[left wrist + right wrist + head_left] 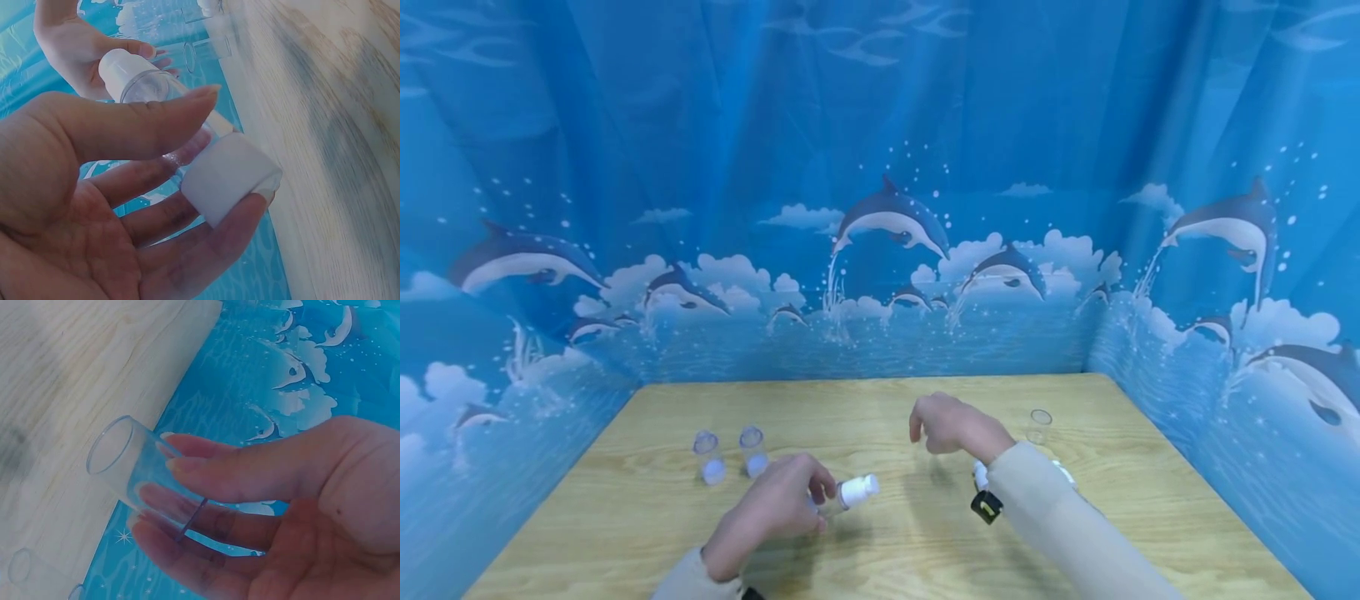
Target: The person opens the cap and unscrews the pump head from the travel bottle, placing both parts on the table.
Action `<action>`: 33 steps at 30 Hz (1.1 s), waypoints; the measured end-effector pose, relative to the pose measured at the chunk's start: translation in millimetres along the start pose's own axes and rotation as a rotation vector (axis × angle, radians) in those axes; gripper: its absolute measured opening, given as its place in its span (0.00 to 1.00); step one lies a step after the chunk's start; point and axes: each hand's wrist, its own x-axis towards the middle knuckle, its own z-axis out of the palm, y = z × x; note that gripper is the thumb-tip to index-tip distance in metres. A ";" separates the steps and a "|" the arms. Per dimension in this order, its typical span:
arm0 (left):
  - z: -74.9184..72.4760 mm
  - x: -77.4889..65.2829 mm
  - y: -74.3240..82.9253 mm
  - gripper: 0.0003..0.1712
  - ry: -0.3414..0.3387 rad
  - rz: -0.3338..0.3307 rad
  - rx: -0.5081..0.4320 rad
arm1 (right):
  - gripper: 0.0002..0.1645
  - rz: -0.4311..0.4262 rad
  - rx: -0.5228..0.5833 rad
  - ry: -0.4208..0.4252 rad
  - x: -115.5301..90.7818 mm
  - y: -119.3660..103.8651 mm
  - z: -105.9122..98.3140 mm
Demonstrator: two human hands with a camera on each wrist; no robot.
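Observation:
My left hand (786, 496) grips a small clear bottle (831, 506) with a white pump top (857, 490). In the left wrist view, thumb and fingers curl round the white base (231, 175) of this bottle, and its pump end (122, 72) points away from the palm. My right hand (958, 425) is raised further right and holds a clear cap (134, 469), pinched between thumb and fingertips. The cap's round open rim faces away from the palm in the right wrist view; in the head view the hand hides it.
Two clear bottles with white bases, a nearer one (755, 452) and another (707, 457), stand on the left of the wooden table (865, 417). A clear cap (1040, 425) stands at the right. White parts (1063, 475) lie partly behind the right sleeve. A blue dolphin curtain (880, 125) surrounds the table.

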 end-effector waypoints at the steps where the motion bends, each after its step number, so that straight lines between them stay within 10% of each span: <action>1: -0.1 -0.2 -0.1 0.23 -0.001 -0.002 -0.001 | 0.24 0.005 0.000 -0.002 1.6 0.1 -0.4; 33: -0.1 1.3 -1.5 0.22 -0.024 -0.004 -0.002 | 0.27 0.184 -0.004 0.023 55.9 16.6 21.3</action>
